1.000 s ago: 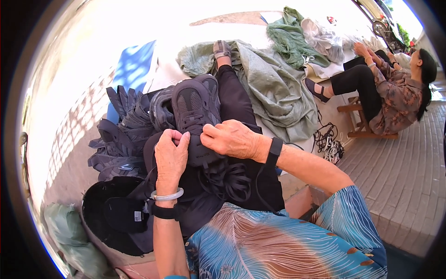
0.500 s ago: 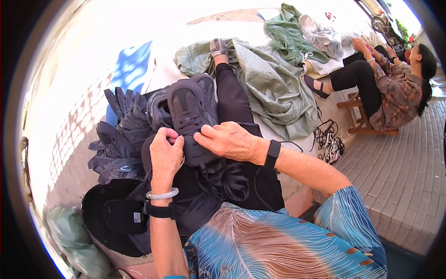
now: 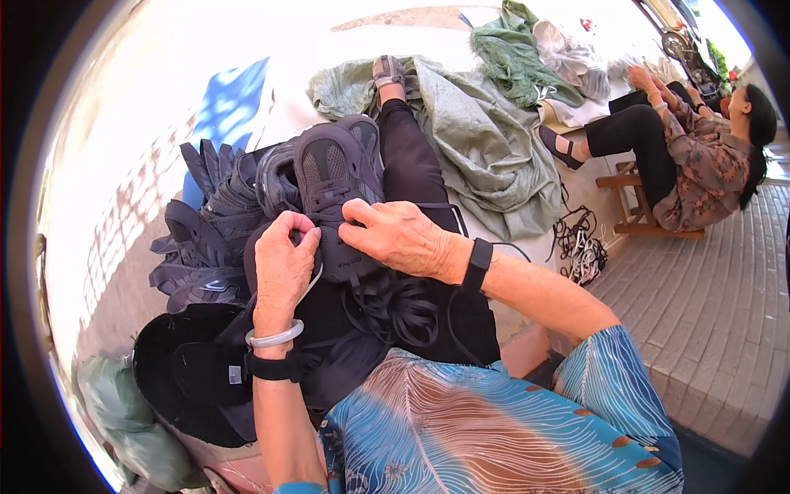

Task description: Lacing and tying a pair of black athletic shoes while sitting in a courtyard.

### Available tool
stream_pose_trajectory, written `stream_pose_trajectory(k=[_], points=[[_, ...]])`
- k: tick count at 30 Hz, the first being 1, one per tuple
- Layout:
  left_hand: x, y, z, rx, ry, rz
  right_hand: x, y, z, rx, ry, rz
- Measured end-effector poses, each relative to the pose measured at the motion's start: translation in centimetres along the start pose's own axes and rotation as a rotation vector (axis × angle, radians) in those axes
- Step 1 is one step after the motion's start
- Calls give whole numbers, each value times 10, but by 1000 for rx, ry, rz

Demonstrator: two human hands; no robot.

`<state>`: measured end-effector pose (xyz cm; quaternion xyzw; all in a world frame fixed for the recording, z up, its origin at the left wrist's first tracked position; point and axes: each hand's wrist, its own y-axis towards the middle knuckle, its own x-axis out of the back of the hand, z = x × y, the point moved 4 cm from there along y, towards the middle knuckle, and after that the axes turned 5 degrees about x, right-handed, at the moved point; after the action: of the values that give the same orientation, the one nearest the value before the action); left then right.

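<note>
A dark grey sneaker (image 3: 333,169) rests on my lap, toe pointing away, its upper eyelets crossed by dark laces. At the left edge of its lacing, my left hand (image 3: 284,255) pinches thumb and forefinger together. A thin pale strand (image 3: 313,281) runs down from those fingers. My right hand (image 3: 399,239) lies over the right side of the lacing, thumb and fingertips closed together; what they hold is hidden. Below the tongue, a bunch of loose dark laces (image 3: 403,313) hangs over my black trousers. Another dark sneaker (image 3: 362,136) sits partly behind the first.
Several dark shoe uppers (image 3: 210,214) are heaped to the left, above a black-lined round container (image 3: 185,362). Ahead lies a crumpled green-grey sheet (image 3: 494,148). Black and white cords (image 3: 580,247) lie on the floor to the right, near a person (image 3: 699,156) on a wooden stool (image 3: 629,206).
Both hands and the sneaker sit slightly higher in the picture. My left hand has shifted a little left, and more of the pale strand shows below it.
</note>
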<state>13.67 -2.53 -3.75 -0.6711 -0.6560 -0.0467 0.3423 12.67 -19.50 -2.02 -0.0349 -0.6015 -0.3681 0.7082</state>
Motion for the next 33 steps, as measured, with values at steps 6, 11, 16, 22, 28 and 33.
stream_pose_trajectory(k=[6, 11, 16, 22, 28, 33], points=[[-3, -5, 6, -187, -43, -79, -4, 1, 8, 3, 69, 39], [-3, -1, 8, -31, -39, -59, -3, 2, 9, -64, 130, 19], [-2, 1, 2, 44, 117, -53, 0, 5, 8, -187, 182, -44], [-2, 6, 12, 95, 76, 3, -3, 5, 2, -360, 186, -34], [-3, 7, 5, 136, 22, 61, -3, 4, -4, -475, 281, 83], [-4, 5, 3, 140, -10, 99, 9, 8, -17, -383, 188, 113]])
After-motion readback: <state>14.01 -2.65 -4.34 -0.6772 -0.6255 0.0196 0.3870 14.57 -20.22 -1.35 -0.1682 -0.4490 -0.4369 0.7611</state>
